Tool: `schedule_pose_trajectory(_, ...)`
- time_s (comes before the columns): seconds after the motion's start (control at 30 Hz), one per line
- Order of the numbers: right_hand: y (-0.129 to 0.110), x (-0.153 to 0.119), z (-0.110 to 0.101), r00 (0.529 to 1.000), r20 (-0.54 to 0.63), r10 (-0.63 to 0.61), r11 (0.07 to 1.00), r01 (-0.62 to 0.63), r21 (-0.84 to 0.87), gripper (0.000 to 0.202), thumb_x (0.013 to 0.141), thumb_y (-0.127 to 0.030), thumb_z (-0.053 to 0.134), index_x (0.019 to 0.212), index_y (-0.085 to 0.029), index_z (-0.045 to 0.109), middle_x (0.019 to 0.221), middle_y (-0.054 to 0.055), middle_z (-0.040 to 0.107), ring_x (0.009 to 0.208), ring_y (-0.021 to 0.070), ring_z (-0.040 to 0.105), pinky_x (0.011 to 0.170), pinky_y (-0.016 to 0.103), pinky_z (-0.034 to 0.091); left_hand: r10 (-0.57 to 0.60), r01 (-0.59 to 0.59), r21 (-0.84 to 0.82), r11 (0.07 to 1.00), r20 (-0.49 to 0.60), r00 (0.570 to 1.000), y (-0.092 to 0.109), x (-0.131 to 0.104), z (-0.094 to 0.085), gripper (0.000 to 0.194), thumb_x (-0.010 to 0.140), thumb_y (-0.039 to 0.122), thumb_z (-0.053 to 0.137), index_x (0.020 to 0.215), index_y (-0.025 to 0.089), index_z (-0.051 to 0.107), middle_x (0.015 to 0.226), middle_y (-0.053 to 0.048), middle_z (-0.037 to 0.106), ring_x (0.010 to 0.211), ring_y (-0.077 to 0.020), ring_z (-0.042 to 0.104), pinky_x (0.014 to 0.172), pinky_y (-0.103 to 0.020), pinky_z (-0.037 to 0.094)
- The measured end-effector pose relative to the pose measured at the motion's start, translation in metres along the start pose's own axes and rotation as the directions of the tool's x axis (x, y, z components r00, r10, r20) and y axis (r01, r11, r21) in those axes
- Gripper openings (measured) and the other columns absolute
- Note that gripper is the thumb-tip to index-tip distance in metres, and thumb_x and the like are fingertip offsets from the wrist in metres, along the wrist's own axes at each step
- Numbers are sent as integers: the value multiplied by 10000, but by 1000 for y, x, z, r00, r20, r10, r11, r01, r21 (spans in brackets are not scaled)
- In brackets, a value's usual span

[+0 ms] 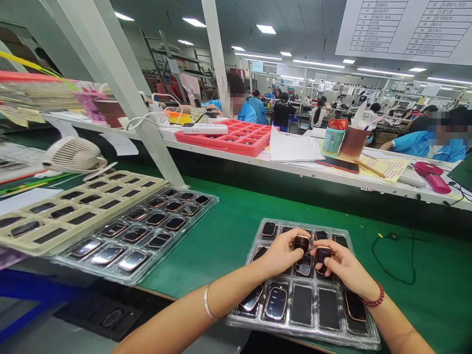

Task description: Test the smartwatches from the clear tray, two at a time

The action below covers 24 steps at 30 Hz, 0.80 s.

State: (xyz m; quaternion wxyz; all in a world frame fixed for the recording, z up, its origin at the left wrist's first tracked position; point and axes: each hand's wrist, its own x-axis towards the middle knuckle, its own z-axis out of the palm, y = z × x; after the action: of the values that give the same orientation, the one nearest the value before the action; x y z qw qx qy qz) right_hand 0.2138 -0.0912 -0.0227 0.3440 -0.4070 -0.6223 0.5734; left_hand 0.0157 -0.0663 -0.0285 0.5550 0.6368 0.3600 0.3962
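Observation:
My left hand [285, 251] is closed on a smartwatch case [301, 243] with a dark screen and gold-coloured rim. Close beside it, my right hand [341, 263] grips another smartwatch case [323, 254]. Both hands are over a clear plastic tray [236, 322] with black-lined compartments. Several more watch cases lie in it, partly hidden by my hands. One watch case [276, 303] in the front row has a lit screen with text. Two front compartments beside it hold no watch.
Left of me lie a second clear tray [138, 275] and a beige tray [79, 231], both with watch cases. A small fan [73, 155] stands behind. On the raised shelf sit a red foam tray [239, 129], papers [295, 146] and a phone [338, 165]. A black cable [413, 265] lies at right. People work beyond.

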Motion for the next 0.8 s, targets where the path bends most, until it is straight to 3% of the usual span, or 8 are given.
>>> schedule_pose_trajectory(0.17,1,2,-1,999,-35,8,999,-6,45,333,789,-263,544,1117,-214,524,1027,76,619,724,161,634,538,253,494,8,-9,49,999,10,1000,2,-1,0,389,652,60,519,1024,167,556,942,-50,628,875,-184,577,737,-282,447)
schedule_pose_trajectory(0.3,1,1,-1,1000,-8,11,999,-11,38,357,765,-182,539,1119,-219,516,1058,74,611,753,159,628,552,248,493,-61,61,-36,997,4,998,7,-1,1,322,661,75,511,971,145,567,863,-45,625,744,-153,579,698,-288,459)
schedule_pose_trajectory(0.4,2,1,-1,1000,9,15,999,-15,29,396,743,-121,512,1123,-228,509,1090,69,598,781,158,626,566,246,494,-104,103,-100,990,-6,995,7,0,2,436,606,21,514,1022,145,552,873,-42,624,766,-151,579,721,-290,459)
schedule_pose_trajectory(0.53,4,1,-2,1000,13,10,1000,-10,14,432,730,-94,496,1141,-229,499,1105,73,589,789,160,626,564,243,492,-95,95,-142,985,4,995,3,1,2,531,576,-18,493,1081,142,526,945,-63,615,852,-171,580,769,-307,454)
schedule_pose_trajectory(0.8,3,2,-2,1000,5,9,1000,-10,25,355,771,-187,546,1122,-227,516,1063,75,605,756,159,628,549,242,489,-47,48,-48,998,19,999,5,-1,1,458,637,40,539,1082,147,530,918,-49,616,815,-160,575,730,-277,443)
